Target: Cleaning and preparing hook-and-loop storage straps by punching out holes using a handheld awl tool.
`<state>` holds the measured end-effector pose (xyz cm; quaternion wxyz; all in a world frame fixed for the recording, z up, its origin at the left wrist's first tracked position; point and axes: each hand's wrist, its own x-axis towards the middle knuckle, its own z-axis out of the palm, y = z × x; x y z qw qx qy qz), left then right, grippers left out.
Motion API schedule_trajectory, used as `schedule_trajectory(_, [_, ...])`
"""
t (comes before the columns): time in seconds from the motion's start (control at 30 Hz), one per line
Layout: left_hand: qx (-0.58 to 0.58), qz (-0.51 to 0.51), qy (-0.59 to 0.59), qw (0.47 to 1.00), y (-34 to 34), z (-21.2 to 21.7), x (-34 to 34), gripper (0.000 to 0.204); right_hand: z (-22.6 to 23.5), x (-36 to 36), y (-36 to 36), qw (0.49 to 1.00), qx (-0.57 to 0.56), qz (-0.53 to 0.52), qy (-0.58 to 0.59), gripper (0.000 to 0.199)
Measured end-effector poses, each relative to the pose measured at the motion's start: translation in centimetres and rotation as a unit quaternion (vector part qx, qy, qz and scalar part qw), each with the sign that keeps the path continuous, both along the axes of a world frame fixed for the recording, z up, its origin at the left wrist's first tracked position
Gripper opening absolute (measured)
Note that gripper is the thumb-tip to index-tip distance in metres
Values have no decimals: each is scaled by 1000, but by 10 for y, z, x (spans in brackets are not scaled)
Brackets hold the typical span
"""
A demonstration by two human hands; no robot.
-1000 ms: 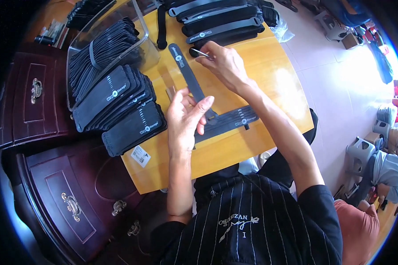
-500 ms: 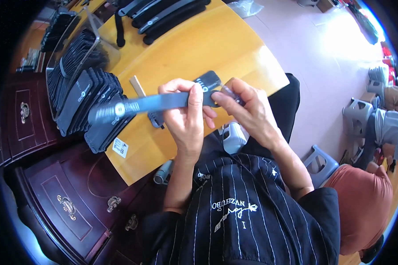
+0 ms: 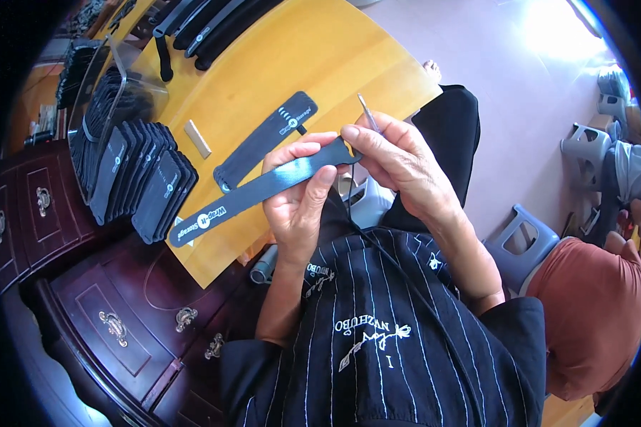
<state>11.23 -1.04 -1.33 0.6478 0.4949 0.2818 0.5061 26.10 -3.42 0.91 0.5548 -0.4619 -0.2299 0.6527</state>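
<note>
A dark printed strap point(image 3: 256, 186) is raised over the near edge of the yellow wooden table point(image 3: 320, 57), its middle gripped by the left hand point(image 3: 292, 217). The right hand point(image 3: 414, 165) fingers its holed end while clasping a slim metal tool point(image 3: 365, 108). Behind lies a broader dark fabric piece point(image 3: 253, 153).

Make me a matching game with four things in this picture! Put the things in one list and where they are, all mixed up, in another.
Things:
1. dark strap
2. thin metal tool
3. pale strip
4. blue-grey stool

Places:
A. lying on the yellow table
B. poking out of the right hand
C. on the floor
D. across the left hand

Pairs: 1-D, 2-B, 3-A, 4-C
</note>
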Motion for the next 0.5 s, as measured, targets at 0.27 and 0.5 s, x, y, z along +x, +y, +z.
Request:
schedule_trajectory(0.27, [14,48,15,999,5,0,2,31,4,-2,-3,996,10,18,-85,32])
schedule_trajectory(0.5, [-14,89,5,996,13,-6,-8,30,8,-8,-20,932,130,41,-336,16])
